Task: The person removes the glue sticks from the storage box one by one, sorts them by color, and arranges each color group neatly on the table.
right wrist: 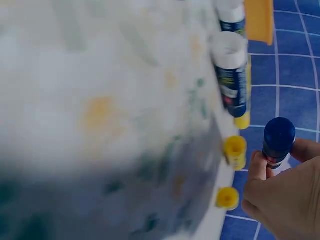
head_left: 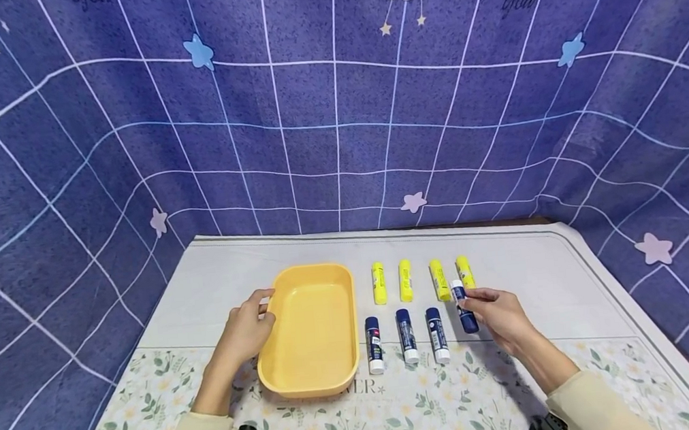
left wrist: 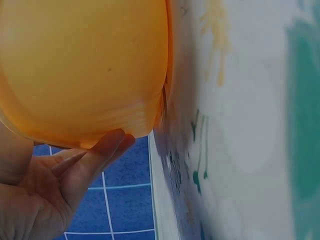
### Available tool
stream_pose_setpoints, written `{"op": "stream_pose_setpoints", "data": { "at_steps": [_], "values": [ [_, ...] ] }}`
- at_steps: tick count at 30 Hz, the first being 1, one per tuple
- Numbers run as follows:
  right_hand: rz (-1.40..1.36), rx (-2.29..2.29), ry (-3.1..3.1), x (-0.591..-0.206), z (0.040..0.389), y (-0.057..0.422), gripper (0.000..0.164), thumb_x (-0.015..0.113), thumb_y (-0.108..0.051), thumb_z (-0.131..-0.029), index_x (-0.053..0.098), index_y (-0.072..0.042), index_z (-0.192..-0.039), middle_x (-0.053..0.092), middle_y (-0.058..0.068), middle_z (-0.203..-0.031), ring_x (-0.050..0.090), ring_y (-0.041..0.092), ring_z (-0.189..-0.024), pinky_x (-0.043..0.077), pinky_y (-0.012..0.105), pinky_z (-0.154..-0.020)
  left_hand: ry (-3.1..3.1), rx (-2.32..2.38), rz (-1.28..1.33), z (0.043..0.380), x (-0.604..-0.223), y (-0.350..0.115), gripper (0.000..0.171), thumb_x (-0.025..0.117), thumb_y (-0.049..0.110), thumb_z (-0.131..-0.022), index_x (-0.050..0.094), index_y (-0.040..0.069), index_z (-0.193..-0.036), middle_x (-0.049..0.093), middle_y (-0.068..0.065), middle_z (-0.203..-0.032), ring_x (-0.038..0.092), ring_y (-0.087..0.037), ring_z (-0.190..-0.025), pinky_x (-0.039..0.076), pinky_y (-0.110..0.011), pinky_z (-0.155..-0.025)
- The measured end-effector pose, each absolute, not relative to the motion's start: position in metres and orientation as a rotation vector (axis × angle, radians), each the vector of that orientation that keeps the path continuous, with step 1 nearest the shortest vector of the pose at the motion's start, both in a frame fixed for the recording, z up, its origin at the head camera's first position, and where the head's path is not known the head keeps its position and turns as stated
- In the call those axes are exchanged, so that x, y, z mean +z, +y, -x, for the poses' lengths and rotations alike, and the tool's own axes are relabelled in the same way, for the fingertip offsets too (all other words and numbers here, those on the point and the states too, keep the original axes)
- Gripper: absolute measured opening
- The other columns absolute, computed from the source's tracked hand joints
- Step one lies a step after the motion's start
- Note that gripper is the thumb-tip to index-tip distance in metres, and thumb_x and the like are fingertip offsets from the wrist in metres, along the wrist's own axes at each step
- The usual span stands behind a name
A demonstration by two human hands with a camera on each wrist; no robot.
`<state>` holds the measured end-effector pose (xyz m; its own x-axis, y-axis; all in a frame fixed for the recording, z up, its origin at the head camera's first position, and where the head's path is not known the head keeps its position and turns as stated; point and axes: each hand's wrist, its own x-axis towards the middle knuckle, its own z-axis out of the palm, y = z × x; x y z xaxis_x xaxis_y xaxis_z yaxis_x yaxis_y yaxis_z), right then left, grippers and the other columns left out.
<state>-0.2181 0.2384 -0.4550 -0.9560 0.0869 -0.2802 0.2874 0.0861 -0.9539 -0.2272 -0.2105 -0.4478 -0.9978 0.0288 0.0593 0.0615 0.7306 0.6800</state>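
Observation:
My left hand point(head_left: 248, 327) grips the left rim of a yellow plastic tray point(head_left: 351, 323); in the left wrist view its fingers bend up against the tray wall point(left wrist: 100, 75). With thumb and fingers, my right hand point(head_left: 501, 317) pinches a dark blue glue stick point(head_left: 467, 317), white end pointing away, lifted over the table. Seen from the right wrist, its blue end point(right wrist: 279, 134) faces the camera. Three more blue glue sticks point(head_left: 374, 345) point(head_left: 407, 336) point(head_left: 438, 335) lie in a row between tray and hand. Several yellow glue sticks point(head_left: 378, 283) form a row behind them.
The table point(head_left: 250, 257) has a white cover with a floral band point(head_left: 398, 408) across its front part. Purple-blue curtain cloth point(head_left: 313, 142) with grid lines and stars hangs behind and at both sides. The tray stands left of the glue sticks.

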Motion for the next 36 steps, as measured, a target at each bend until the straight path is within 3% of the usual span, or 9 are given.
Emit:
{"op": "stream_pose_setpoints", "data": {
  "at_steps": [9,16,21,29,36],
  "values": [
    [-0.474,-1.863,2.243,-0.474,0.208,0.25,0.049,0.068,-0.009,-0.095,0.054,0.014,-0.136,0.071,0.014,-0.113,0.068,0.009,-0.086,0.061,0.022,-0.071,-2.874,-1.14,0.079,0.226,-0.447,-0.209,0.05,0.051,0.006,-0.1,0.048,0.0,-0.15,0.065,-0.036,-0.13,0.074,-0.045,-0.106,0.067,-0.041,-0.074],
    [-0.478,-1.729,2.353,-0.475,0.208,0.251,0.046,0.07,-0.013,-0.095,0.058,0.012,-0.132,0.069,0.015,-0.111,0.066,0.011,-0.083,0.059,0.023,-0.068,-2.876,-1.132,0.082,0.225,-0.444,-0.209,0.05,0.051,0.007,-0.1,0.048,0.001,-0.15,0.064,-0.036,-0.132,0.072,-0.046,-0.11,0.067,-0.041,-0.076],
    [-0.446,-1.527,2.531,-0.475,0.207,0.247,0.042,0.07,-0.016,-0.094,0.063,0.009,-0.127,0.069,0.014,-0.106,0.061,0.014,-0.082,0.055,0.026,-0.064,-2.873,-1.132,0.092,0.225,-0.444,-0.21,0.05,0.051,0.007,-0.1,0.048,0.0,-0.15,0.064,-0.036,-0.132,0.072,-0.046,-0.111,0.067,-0.042,-0.078],
    [-0.262,-1.245,2.761,-0.473,0.206,0.243,0.028,0.075,-0.017,-0.089,0.065,0.003,-0.106,0.065,0.01,-0.088,0.059,0.017,-0.069,0.05,0.029,-0.054,-2.882,-1.141,0.082,0.225,-0.445,-0.211,0.051,0.05,0.008,-0.101,0.048,0.002,-0.151,0.064,-0.035,-0.133,0.072,-0.045,-0.112,0.067,-0.041,-0.077],
    [-0.212,-1.188,2.762,-0.469,0.205,0.242,0.029,0.074,-0.017,-0.09,0.064,0.003,-0.107,0.066,0.012,-0.09,0.061,0.018,-0.069,0.051,0.03,-0.057,-2.882,-1.155,0.084,0.226,-0.447,-0.212,0.051,0.05,0.008,-0.1,0.047,0.001,-0.151,0.064,-0.035,-0.133,0.071,-0.046,-0.113,0.067,-0.043,-0.08]
  ]
}}
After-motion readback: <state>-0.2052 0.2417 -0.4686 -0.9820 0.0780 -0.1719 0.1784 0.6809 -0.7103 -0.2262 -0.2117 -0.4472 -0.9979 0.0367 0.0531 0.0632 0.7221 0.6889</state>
